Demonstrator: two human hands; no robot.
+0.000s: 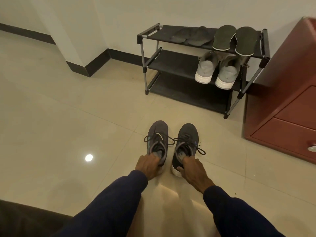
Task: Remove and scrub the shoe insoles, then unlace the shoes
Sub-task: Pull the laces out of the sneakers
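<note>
Shoes [158, 130] in left hand [148, 165], right hand [192, 169]

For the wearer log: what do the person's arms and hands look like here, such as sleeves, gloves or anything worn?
Both arms wear long, plain dark navy sleeves, the left sleeve and the right sleeve, each ending at the wrist. The fabric looks soft and carries no visible logo or marking. The left hand and right hand are bare: no gloves, and no ring or wristband shows.
</note>
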